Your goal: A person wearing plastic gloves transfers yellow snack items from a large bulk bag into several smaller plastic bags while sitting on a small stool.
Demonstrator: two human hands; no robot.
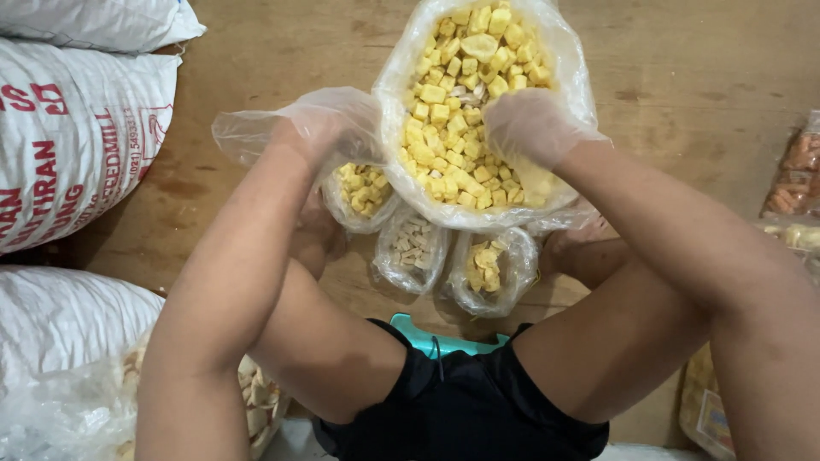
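Large clear bag (478, 205) of yellow cubes, upper centre, being steadied by gloved left hand (320, 128) gripping its rim, right hand (534, 128) cupped scooping inside.

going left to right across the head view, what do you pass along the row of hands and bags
white sacks → left hand in a clear glove → big bag of yellow cubes → right hand in a clear glove → packet of orange snacks
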